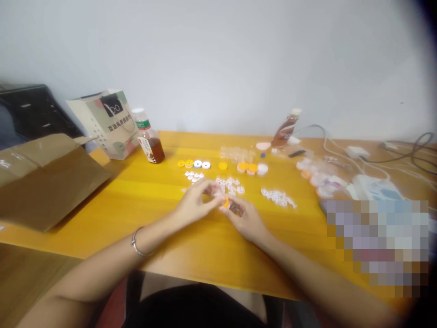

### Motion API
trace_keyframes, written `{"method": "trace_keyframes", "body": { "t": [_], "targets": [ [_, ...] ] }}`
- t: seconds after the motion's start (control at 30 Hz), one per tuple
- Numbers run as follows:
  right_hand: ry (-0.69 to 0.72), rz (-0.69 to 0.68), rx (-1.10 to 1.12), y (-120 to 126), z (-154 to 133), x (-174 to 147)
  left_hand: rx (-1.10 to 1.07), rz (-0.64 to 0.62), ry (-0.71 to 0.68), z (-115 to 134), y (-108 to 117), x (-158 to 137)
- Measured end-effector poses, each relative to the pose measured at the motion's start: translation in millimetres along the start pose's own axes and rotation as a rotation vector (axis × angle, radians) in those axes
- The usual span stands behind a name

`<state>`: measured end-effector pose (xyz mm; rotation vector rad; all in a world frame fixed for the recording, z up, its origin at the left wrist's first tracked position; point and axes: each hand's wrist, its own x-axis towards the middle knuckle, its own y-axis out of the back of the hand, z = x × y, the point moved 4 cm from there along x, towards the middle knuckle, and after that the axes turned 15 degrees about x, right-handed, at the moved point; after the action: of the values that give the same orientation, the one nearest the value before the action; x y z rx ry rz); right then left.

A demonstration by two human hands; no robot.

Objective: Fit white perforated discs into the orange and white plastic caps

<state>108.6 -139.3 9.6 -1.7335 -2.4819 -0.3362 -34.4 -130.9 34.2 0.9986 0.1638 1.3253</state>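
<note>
Over the middle of the table, my left hand (198, 200) and my right hand (247, 218) meet at the fingertips. Between them is a small orange round piece (226, 202), which the fingers of both hands pinch. Something pale shows beside it near my left fingers, too blurred to name. Just beyond my hands lie small white printed pieces (228, 184), with white discs (194, 176) to the left. Another group of white pieces (278, 197) lies to the right. Yellow and white rings (193, 164) stand in a row farther back, near orange-topped round pieces (251, 169).
At the left stand a brown cardboard box (51, 182), a printed paper bag (114, 123) and a tea bottle (150, 141). A second bottle (286, 130) leans at the back. Clear plastic pieces (237, 154) lie behind the rows; cables (372, 160) and plastic packets (322, 177) fill the right.
</note>
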Motion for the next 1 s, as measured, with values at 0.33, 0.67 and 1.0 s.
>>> {"method": "trace_keyframes", "body": {
  "t": [0.33, 0.67, 1.0],
  "targets": [
    [-0.118, -0.133, 0.33, -3.7, -0.4, 3.0, -0.291, -0.127, 0.07, -6.1, -5.8, 6.1],
    [-0.124, -0.071, 0.373, -0.9, 2.5, 3.6, -0.44, -0.156, 0.164, -14.2, -7.2, 8.6],
    [-0.145, -0.055, 0.452, -2.8, 1.3, 2.4, -0.517, -0.126, 0.204, -10.1, -11.2, 5.5]
  ]
}}
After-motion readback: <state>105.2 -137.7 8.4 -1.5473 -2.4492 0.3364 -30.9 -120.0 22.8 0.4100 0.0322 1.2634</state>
